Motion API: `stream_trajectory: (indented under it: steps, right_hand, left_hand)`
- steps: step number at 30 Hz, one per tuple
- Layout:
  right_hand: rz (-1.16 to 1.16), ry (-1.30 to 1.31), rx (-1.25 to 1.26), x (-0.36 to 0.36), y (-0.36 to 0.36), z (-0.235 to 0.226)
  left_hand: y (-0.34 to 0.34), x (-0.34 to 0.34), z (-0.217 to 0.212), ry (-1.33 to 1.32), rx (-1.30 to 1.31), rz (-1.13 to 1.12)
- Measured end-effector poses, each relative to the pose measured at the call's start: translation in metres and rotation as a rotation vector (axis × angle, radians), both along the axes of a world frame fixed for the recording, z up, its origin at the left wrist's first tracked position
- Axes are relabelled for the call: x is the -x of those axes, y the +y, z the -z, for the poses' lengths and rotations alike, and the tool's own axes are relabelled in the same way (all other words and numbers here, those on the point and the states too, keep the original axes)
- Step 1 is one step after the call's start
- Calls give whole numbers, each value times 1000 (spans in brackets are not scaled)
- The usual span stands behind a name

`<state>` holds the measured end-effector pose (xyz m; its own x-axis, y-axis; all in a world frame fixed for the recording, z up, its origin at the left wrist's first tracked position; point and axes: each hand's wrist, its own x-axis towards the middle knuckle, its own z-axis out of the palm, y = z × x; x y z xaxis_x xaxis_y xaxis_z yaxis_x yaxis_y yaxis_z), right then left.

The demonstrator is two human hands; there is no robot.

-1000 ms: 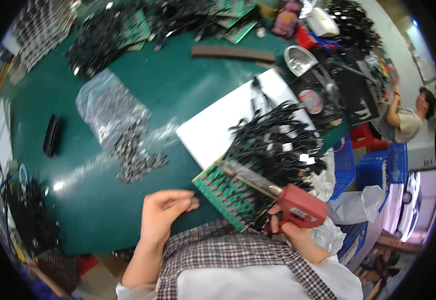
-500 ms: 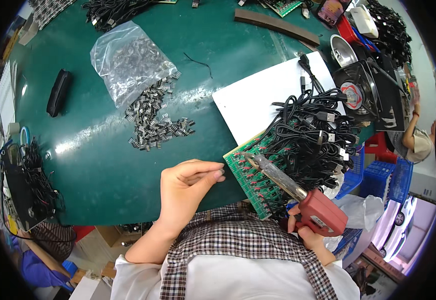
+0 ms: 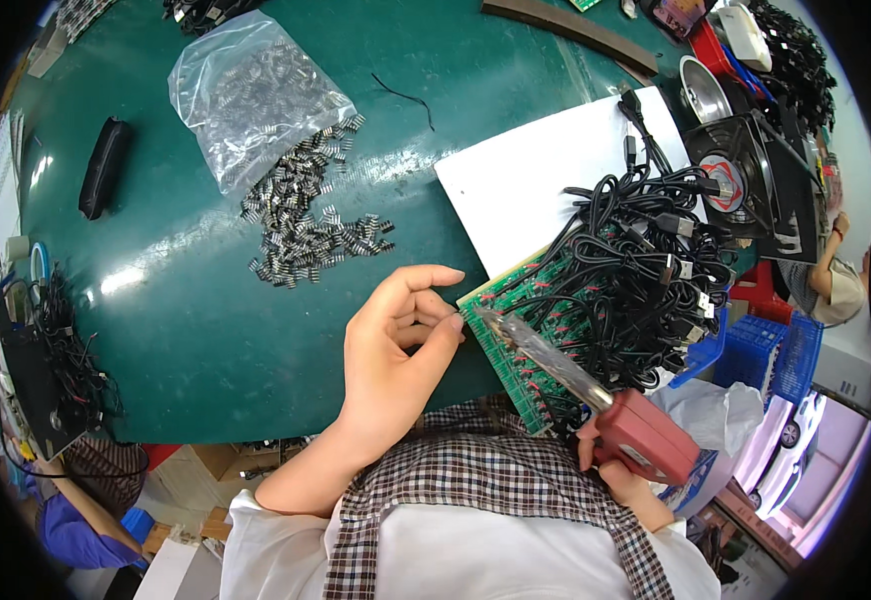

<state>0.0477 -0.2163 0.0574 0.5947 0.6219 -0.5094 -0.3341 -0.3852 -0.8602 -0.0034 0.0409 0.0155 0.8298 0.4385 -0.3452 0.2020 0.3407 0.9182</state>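
My right hand (image 3: 624, 478) grips a red soldering gun (image 3: 651, 440) by its body. The gun's metal shaft slants up and left, and its tip is over the left part of a green circuit board (image 3: 504, 358). Close to the board's left edge is my left hand (image 3: 396, 345), its thumb and forefinger apart and the other fingers loosely curled. No part shows clearly between these fingers. Black USB cables (image 3: 621, 270) lie bunched across the board, with red wire ends along its rows. Whether the tip touches the board I cannot tell.
Small metal connectors (image 3: 306, 235) spill from a clear plastic bag (image 3: 251, 100). A white sheet (image 3: 516, 190) lies under the board's far side. Beyond the cables stand a fan (image 3: 731, 175) and a metal bowl (image 3: 704, 90). A black pouch (image 3: 106, 168) lies at left.
My left hand has moved up and right, and its pinched thumb and forefinger have parted. The soldering gun has barely shifted in my right hand. The whole view has tilted slightly.
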Motion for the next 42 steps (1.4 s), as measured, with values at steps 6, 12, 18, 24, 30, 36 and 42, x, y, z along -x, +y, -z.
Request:
stream_trajectory:
  steps: [6,12,18,24,30,36,42]
  right_hand:
    - [302,199,-158,8,9,7]
    - [179,-9,-13,15,-8,23]
    - [198,136,-173,12,-12,27]
    - [312,220,-263,14,1,22]
    - [254,203,-231,10,1,22]
    - [240,219,-150,6,8,12]
    - [188,103,-101,8,1,15]
  left_hand:
    - [-2,0,8,-58,29,-21]
    - [-1,0,10,-82,29,-20]
    - [-1,-1,10,-76,24,-22]
    - [-1,-1,10,-73,26,-18]
    - [-1,-1,9,-72,28,-22]
    - [-2,-2,9,-79,33,-30]
    - [-1,-2,10,-77,26,-38]
